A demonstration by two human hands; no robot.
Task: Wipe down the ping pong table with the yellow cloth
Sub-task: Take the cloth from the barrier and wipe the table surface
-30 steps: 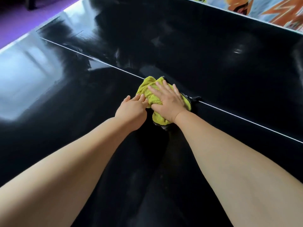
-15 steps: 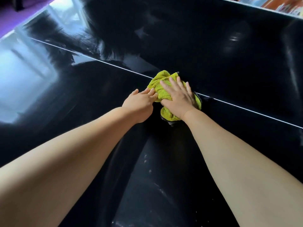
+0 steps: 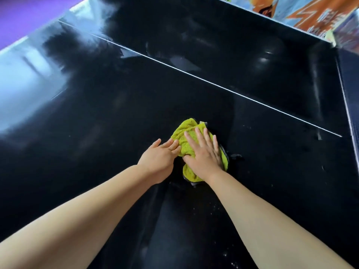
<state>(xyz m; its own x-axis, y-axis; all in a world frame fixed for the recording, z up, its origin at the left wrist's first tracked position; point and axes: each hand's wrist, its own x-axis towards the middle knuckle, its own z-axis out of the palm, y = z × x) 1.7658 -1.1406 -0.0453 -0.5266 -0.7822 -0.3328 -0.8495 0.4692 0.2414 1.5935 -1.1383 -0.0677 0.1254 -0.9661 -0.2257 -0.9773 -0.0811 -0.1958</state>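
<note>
Table wipe: yellow cloth [image 3: 187, 131] pressed flat on ping pong table [image 3: 97, 113], near side of the white line [image 3: 213, 84].
The right hand [image 3: 204, 154] is laid on the cloth, fingers straight and spread; the left hand [image 3: 158, 160] is held flat beside it, fingertips touching the cloth's edge. A grey backing seems to show at its rim.

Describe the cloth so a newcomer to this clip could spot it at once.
Start at the glossy black table, crossed by a thin white line. Nearer than that line, the right hand presses flat on a bunched cloth, the left hand touching its edge. It is the only yellow thing there.
</note>
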